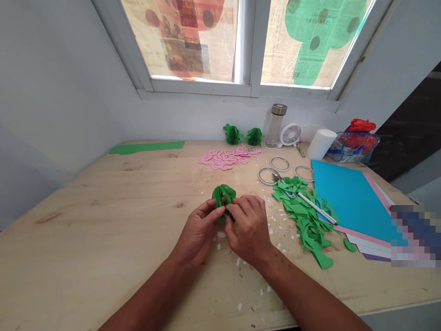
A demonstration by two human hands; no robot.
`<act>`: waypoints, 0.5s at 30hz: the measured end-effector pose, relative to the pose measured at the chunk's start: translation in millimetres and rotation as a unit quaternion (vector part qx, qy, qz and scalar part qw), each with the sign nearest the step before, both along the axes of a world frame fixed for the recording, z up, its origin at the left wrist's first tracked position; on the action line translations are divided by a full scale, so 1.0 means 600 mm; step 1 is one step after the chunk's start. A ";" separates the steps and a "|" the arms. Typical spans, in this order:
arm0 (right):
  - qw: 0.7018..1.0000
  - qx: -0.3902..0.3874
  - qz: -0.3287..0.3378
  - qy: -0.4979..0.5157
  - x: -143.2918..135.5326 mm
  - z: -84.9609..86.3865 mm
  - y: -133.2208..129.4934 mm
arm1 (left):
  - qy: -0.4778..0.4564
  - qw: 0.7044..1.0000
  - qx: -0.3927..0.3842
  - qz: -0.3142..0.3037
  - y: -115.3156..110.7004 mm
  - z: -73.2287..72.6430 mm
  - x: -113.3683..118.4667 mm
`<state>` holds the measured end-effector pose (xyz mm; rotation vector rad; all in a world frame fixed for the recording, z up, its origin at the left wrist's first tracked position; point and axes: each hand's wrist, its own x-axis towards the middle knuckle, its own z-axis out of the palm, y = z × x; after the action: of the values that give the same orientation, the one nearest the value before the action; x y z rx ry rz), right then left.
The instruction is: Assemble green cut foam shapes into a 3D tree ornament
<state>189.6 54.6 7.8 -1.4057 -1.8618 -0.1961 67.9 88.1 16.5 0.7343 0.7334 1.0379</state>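
Between my two hands, over the middle of the table, is a green layered paper ornament [220, 194] with its folds fanned out. My left hand [200, 230] grips its left and lower side, thumb on top. My right hand [248, 225] pinches at its right side with the fingertips; whether a small piece sits in that pinch is hidden. Tiny white paper bits [238, 262] lie scattered on the table under and beside my right hand. Two similar green paper ornaments [233, 134] stand against the wall at the back.
Pink paper cutouts [225, 157] lie beyond my hands, with a green paper strip [148, 147] at back left. To the right are green scraps [306, 225], scissors [285, 186], tape rolls [279, 164], a white pen [317, 208] and coloured sheets [351, 197]. A bottle [275, 126] and fan [290, 134] stand behind.
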 end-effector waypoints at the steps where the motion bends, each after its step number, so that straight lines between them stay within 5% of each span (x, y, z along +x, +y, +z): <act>1: 1.000 0.000 0.000 0.000 0.001 0.000 0.000 | -0.001 1.000 -0.001 -0.001 0.000 0.000 0.000; 15: 1.000 0.022 -0.018 -0.005 -0.001 -0.003 0.004 | -0.018 0.999 -0.045 -0.002 -0.004 0.004 0.001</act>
<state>188.9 57.2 6.0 -1.4126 -1.8309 -0.2613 68.4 85.7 18.7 0.6370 0.7430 1.0051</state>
